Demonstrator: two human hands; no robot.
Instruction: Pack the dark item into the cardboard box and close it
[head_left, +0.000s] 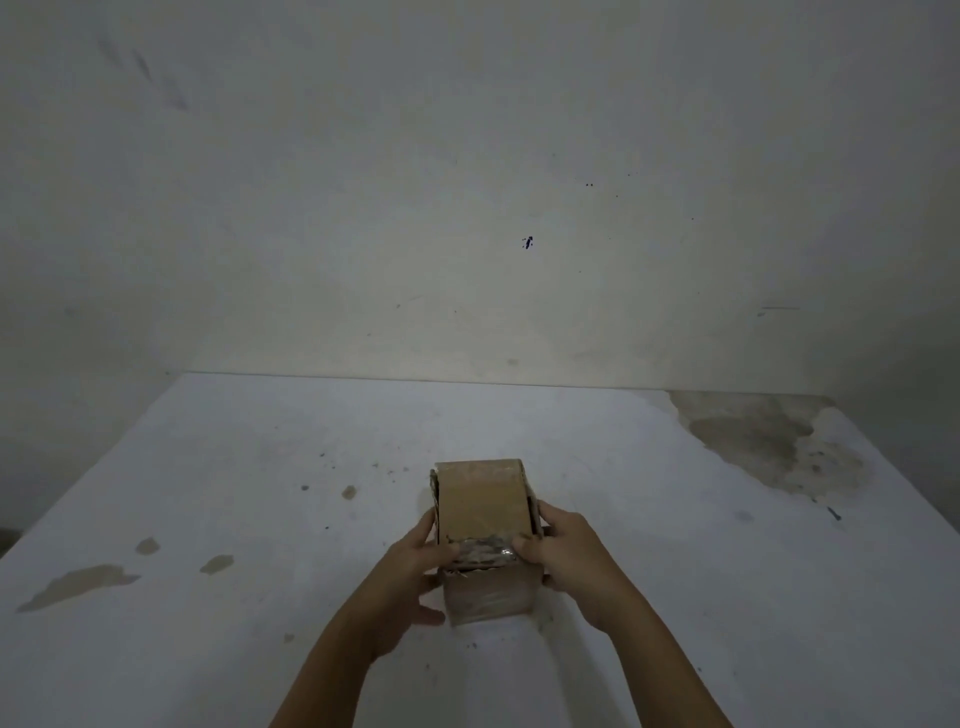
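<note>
A small brown cardboard box (483, 504) stands on the white table (649, 545) just in front of me, its top flap folded down flat over the opening. Torn shiny tape runs along the flap's near edge. My left hand (415, 566) grips the box's left side, with the thumb on the near top edge. My right hand (566, 551) holds the right side, fingers pressing on the flap's near right corner. A thin dark gap shows at the right edge under the flap. The dark item is not visible.
The table is stained, with brown patches at the left (78, 584) and a large worn patch at the far right (763, 441). A plain pale wall (467, 208) rises behind the table's far edge.
</note>
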